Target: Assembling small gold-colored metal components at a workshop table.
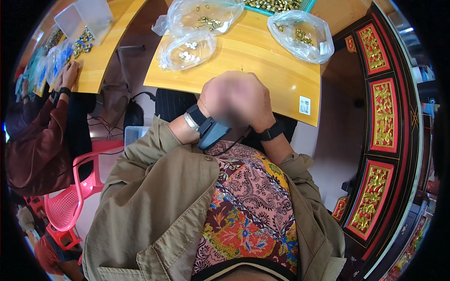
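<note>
White pieces [187, 56] lie bagged; the table [262, 56] bears a printed label [304, 105].

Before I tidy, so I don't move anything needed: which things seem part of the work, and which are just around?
Probably part of it:
- bag of white pieces
- left bag of golden pieces
- right bag of golden pieces
- green basket of golden pieces

Probably just around:
- pink chair
- carved panels

Blur hides whether the hands hold anything.
</note>
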Demonstrator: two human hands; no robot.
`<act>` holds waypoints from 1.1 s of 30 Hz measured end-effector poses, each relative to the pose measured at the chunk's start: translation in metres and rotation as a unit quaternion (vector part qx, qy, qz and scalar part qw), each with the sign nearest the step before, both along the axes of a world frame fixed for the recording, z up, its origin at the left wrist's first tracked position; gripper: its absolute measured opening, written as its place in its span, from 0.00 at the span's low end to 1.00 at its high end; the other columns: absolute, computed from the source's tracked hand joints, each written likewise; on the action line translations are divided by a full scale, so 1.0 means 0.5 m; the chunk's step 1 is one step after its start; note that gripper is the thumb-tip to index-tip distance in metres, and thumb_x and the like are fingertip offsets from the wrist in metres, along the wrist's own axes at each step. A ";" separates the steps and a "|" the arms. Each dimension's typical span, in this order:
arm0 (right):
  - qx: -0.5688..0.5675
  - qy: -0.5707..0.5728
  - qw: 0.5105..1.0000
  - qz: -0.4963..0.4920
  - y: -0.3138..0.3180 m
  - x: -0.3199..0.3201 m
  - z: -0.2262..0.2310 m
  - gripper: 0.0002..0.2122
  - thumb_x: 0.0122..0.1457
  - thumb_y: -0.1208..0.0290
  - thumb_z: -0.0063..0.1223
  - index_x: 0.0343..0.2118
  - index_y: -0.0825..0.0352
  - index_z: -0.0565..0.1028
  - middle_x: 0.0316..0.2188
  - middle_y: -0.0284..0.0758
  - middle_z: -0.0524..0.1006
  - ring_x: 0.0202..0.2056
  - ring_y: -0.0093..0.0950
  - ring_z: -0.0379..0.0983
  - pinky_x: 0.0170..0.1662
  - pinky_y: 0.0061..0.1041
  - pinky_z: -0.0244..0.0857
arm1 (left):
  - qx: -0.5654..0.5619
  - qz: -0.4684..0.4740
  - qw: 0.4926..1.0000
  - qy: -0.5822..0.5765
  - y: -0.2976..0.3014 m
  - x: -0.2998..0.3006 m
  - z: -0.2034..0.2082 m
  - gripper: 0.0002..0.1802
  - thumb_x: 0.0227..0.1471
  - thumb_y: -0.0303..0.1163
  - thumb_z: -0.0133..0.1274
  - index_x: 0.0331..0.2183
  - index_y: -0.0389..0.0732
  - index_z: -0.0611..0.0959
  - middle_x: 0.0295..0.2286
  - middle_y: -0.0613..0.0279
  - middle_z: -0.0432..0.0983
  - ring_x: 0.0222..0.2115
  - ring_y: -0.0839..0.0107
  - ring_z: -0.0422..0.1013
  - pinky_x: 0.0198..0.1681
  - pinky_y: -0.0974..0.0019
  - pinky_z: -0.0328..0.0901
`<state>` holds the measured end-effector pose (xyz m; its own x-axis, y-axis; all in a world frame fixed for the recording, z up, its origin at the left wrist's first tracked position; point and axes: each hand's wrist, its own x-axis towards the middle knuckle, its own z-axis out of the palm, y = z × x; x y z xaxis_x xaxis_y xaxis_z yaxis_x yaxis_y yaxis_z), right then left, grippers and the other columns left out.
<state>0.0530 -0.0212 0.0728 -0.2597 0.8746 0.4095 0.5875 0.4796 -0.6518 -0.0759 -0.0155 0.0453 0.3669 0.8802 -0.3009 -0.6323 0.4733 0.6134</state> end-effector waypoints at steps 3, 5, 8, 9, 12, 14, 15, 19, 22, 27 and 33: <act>-0.006 0.017 1.000 0.014 0.012 -0.003 -0.020 0.12 0.45 0.72 0.56 0.33 0.69 0.74 0.24 0.38 0.72 0.26 0.34 0.70 0.29 0.28 0.65 | -0.015 0.007 1.000 0.021 0.019 0.003 -0.035 0.19 0.57 0.43 0.36 0.24 0.41 0.73 0.20 0.64 0.70 0.20 0.73 0.67 0.21 0.73 0.60; -0.007 0.024 0.999 0.020 0.019 -0.004 -0.036 0.08 0.45 0.71 0.55 0.26 0.70 0.71 0.22 0.40 0.70 0.26 0.37 0.68 0.29 0.32 0.64 | -0.026 0.004 0.999 0.039 0.027 0.005 -0.047 0.19 0.57 0.43 0.35 0.23 0.42 0.72 0.20 0.64 0.70 0.19 0.72 0.66 0.20 0.73 0.60; -0.027 0.026 0.999 0.016 0.030 -0.004 -0.058 0.08 0.45 0.71 0.55 0.23 0.70 0.70 0.21 0.40 0.70 0.25 0.37 0.68 0.28 0.32 0.63 | -0.042 -0.017 0.997 0.063 0.047 0.005 -0.072 0.19 0.57 0.43 0.34 0.22 0.42 0.71 0.19 0.63 0.70 0.17 0.71 0.65 0.17 0.71 0.59; -0.027 0.026 0.999 0.016 0.033 -0.003 -0.066 0.08 0.45 0.71 0.55 0.23 0.70 0.70 0.21 0.40 0.70 0.25 0.37 0.68 0.28 0.32 0.63 | -0.048 -0.035 0.996 0.071 0.053 0.004 -0.081 0.19 0.57 0.43 0.33 0.22 0.43 0.71 0.19 0.63 0.70 0.16 0.71 0.64 0.16 0.71 0.59; -0.066 0.043 0.997 -0.003 0.036 -0.001 -0.081 0.08 0.44 0.72 0.55 0.23 0.70 0.71 0.21 0.40 0.70 0.23 0.37 0.68 0.28 0.31 0.63 | -0.061 -0.041 0.995 0.073 0.060 0.006 -0.090 0.19 0.57 0.42 0.33 0.23 0.42 0.71 0.19 0.63 0.69 0.17 0.72 0.64 0.16 0.71 0.58; -0.084 0.074 0.993 -0.026 0.032 -0.004 -0.082 0.08 0.43 0.72 0.56 0.24 0.69 0.72 0.20 0.39 0.70 0.23 0.36 0.68 0.27 0.30 0.63 | -0.047 -0.050 0.995 0.068 0.060 0.002 -0.091 0.19 0.57 0.42 0.33 0.22 0.42 0.71 0.19 0.63 0.70 0.17 0.72 0.64 0.16 0.71 0.58; -0.085 0.073 0.993 -0.026 0.029 -0.006 -0.083 0.08 0.43 0.72 0.56 0.24 0.69 0.72 0.20 0.39 0.70 0.23 0.36 0.68 0.27 0.30 0.63 | -0.033 -0.059 0.996 0.063 0.059 -0.001 -0.092 0.19 0.57 0.42 0.33 0.22 0.42 0.71 0.20 0.63 0.70 0.17 0.72 0.65 0.16 0.71 0.58; -0.057 0.100 0.993 -0.028 0.026 -0.010 -0.084 0.08 0.42 0.72 0.56 0.24 0.70 0.72 0.20 0.39 0.70 0.22 0.35 0.68 0.27 0.30 0.63 | -0.027 -0.072 0.997 0.016 0.063 -0.005 -0.118 0.19 0.57 0.42 0.34 0.23 0.41 0.72 0.20 0.63 0.70 0.18 0.72 0.65 0.16 0.71 0.59; -0.047 0.078 0.995 -0.032 0.028 -0.008 -0.097 0.07 0.43 0.72 0.56 0.24 0.70 0.71 0.20 0.39 0.70 0.22 0.35 0.68 0.26 0.31 0.63 | -0.025 -0.037 0.997 0.056 0.066 0.012 -0.117 0.19 0.57 0.42 0.34 0.24 0.41 0.72 0.21 0.63 0.70 0.17 0.72 0.64 0.16 0.71 0.59; -0.081 0.061 0.994 -0.051 0.040 -0.003 -0.108 0.08 0.46 0.74 0.56 0.28 0.72 0.74 0.19 0.37 0.70 0.20 0.30 0.67 0.25 0.25 0.63 | -0.032 -0.058 0.985 0.156 0.074 0.006 -0.132 0.19 0.57 0.42 0.34 0.27 0.39 0.74 0.20 0.60 0.71 0.16 0.69 0.66 0.16 0.69 0.62; -0.132 0.122 0.983 -0.030 0.049 -0.002 -0.116 0.08 0.48 0.75 0.57 0.29 0.73 0.75 0.21 0.33 0.73 0.23 0.19 0.69 0.26 0.19 0.64 | -0.064 -0.054 0.996 0.027 0.065 0.003 -0.119 0.20 0.57 0.42 0.33 0.28 0.37 0.74 0.20 0.59 0.71 0.17 0.69 0.67 0.18 0.69 0.64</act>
